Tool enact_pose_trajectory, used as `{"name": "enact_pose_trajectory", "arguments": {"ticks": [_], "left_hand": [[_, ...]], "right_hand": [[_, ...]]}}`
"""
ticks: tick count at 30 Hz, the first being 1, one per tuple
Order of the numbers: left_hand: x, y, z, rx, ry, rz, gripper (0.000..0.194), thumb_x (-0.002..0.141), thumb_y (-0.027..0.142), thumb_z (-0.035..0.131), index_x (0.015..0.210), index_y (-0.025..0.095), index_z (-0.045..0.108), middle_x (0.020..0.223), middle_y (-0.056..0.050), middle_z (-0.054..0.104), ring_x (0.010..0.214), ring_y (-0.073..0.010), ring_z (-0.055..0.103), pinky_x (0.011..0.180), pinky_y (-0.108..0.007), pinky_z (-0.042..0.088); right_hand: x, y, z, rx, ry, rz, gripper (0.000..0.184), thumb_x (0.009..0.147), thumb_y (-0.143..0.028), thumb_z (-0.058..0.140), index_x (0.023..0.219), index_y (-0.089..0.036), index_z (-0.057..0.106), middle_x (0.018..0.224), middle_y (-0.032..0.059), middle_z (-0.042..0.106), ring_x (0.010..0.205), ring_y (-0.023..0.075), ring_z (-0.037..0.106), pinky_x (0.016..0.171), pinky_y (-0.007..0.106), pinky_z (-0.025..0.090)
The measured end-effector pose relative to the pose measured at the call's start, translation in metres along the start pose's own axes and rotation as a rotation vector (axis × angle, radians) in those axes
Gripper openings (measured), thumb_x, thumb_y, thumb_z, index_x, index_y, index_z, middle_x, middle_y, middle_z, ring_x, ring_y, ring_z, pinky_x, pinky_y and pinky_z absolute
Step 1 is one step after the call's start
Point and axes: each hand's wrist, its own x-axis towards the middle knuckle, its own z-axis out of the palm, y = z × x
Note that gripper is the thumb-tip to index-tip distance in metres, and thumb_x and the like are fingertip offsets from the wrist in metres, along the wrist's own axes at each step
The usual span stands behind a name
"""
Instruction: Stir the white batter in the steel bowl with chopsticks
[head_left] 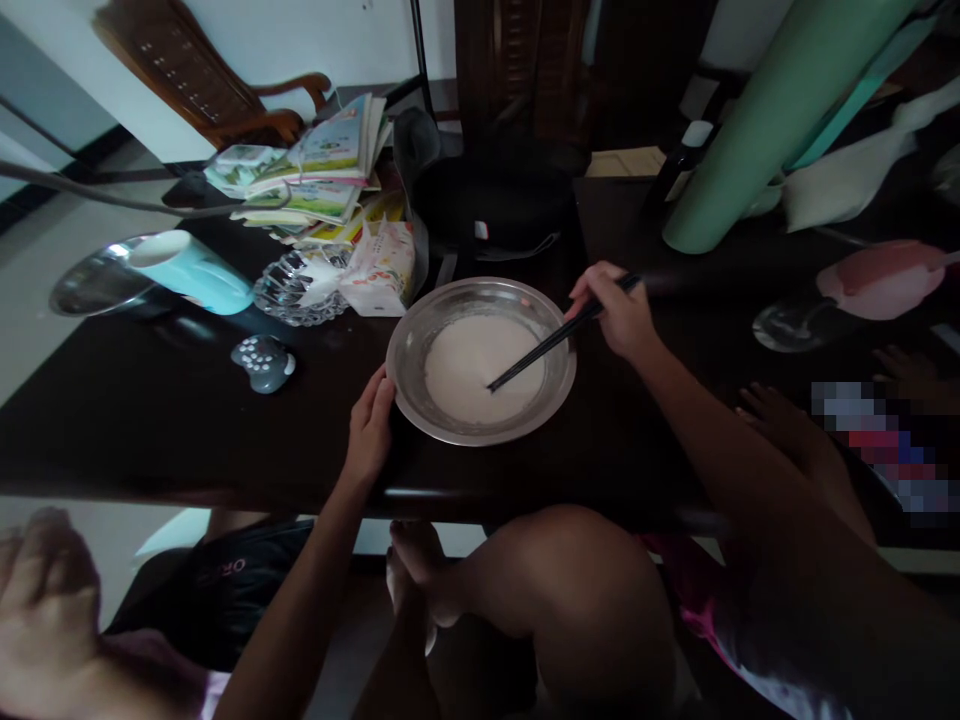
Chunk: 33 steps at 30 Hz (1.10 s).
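And here's the metal bowl [410, 365], sitting on the desk [300, 440], pale liquid [465, 350] inside! The right hand [611, 312], at the bowl's right rim, is closed around dark chopsticks [551, 343], tips dipping into the liquid. The left hand [370, 425] presses the bowl's left rim; whether it grips, I can't tell. The bowl looks stiff, light, likely slippery if wet: pinch opposite rims, level, since the liquid could slosh. Chopsticks: slim, rigid, best held high.
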Motion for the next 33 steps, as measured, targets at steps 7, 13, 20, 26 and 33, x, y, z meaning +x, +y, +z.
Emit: {"name": "enact_pose_trajectory", "arguments": {"ticks": [7,13,20,26,33], "left_hand": [[-0.0005,0.0016,-0.0001,0.01,0.004,0.009,0.061,0.09,0.062,0.049,0.127,0.015,0.064,0.133,-0.009,0.064,0.128,-0.0274,0.054,0.112,-0.038,0.036],[0.0002,0.0004,-0.0008,0.005,0.009,0.017,0.061,0.09,0.06,0.049,0.127,0.015,0.064,0.132,-0.01,0.064,0.126,-0.0272,0.055,0.111,-0.038,0.037],[0.0002,0.0008,-0.0003,-0.007,-0.008,0.006,0.062,0.089,0.061,0.05,0.127,0.014,0.064,0.132,-0.009,0.064,0.127,-0.027,0.055,0.111,-0.038,0.037],[0.0003,-0.0009,-0.0005,0.006,0.007,0.011,0.064,0.089,0.062,0.049,0.129,0.014,0.063,0.133,-0.01,0.064,0.127,-0.0274,0.054,0.111,-0.038,0.037],[0.0009,-0.0012,-0.0008,0.018,0.005,0.015,0.062,0.09,0.061,0.048,0.128,0.015,0.063,0.134,-0.01,0.063,0.128,-0.0273,0.054,0.112,-0.038,0.036]], "right_hand": [[0.002,-0.0014,-0.0018,-0.029,0.1,-0.029,0.043,0.088,-0.06,0.056,0.07,-0.021,0.062,0.056,-0.0037,0.061,0.054,0.0098,0.064,0.051,0.022,0.047],[-0.0016,-0.0015,0.0034,-0.013,-0.053,0.003,0.042,0.086,-0.061,0.058,0.074,-0.022,0.066,0.058,-0.0024,0.065,0.057,0.0111,0.066,0.054,0.023,0.051],[0.0003,-0.0007,-0.0002,0.002,0.062,-0.009,0.044,0.086,-0.061,0.057,0.069,-0.021,0.063,0.054,-0.0038,0.062,0.051,0.01,0.063,0.051,0.022,0.049],[0.0008,-0.0009,0.001,-0.003,0.016,-0.055,0.041,0.086,-0.059,0.06,0.072,-0.021,0.066,0.058,-0.0028,0.065,0.06,0.0114,0.068,0.06,0.024,0.054],[-0.0012,-0.0035,0.0027,-0.015,-0.051,-0.015,0.042,0.086,-0.061,0.058,0.074,-0.021,0.066,0.06,-0.0023,0.066,0.06,0.0115,0.068,0.059,0.024,0.053]]}}
